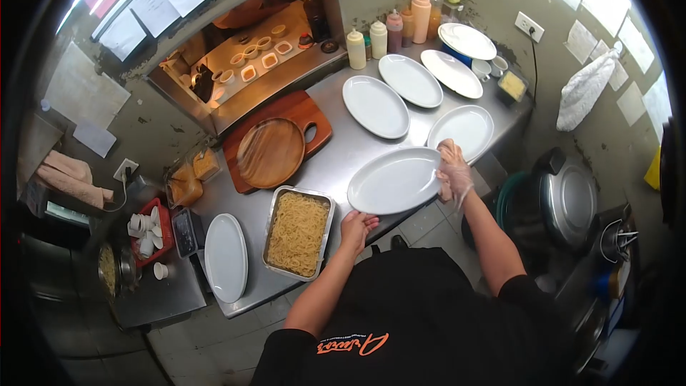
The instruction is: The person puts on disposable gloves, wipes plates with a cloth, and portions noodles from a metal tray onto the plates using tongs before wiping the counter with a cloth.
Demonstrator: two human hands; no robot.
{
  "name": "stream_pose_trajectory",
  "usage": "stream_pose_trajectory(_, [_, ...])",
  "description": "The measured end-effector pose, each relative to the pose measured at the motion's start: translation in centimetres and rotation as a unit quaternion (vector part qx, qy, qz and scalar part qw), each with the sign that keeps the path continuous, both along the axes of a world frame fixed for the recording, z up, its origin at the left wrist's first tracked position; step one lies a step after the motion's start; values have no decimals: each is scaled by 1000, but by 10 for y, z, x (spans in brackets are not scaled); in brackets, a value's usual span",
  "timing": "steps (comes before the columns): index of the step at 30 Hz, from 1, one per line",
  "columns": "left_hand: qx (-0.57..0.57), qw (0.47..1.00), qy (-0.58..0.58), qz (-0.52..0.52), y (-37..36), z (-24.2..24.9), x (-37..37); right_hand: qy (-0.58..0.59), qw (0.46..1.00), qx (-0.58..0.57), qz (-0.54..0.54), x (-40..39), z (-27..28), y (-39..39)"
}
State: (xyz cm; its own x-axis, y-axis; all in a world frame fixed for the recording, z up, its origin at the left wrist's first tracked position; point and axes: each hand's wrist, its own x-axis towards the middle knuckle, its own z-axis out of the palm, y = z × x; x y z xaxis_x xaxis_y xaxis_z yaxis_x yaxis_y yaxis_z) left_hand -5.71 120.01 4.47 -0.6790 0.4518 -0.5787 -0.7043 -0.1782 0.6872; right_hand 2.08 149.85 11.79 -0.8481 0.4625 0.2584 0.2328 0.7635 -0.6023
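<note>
A white oval plate [394, 180] is held over the front edge of the steel counter, between my two hands. My left hand [359, 230] has its fingers at the plate's lower left rim. Gripping the plate's right end is my right hand [454, 173], which wears a clear plastic glove. Just behind that hand lies another white oval plate [463, 129]. To the left of my left hand stands a metal tray [269, 227] filled with cooked noodles [298, 234].
More oval plates [375, 107] lie on the steel counter [325, 150], one at its left end [226, 257]. A round wooden board [271, 152] rests on a wooden paddle board [314, 111]. Sauce bottles [420, 18] line the wall. A large lidded pot [568, 196] stands at right.
</note>
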Motion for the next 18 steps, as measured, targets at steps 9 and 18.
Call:
stream_pose_trajectory(9, [-96,994,16,53,18,-4,-22,-199,980,-9,15,3,-9,-21])
stream_pose_trajectory(18, [-144,966,-5,214,37,-24,-21,-57,932,-346,90,-53,41,-57])
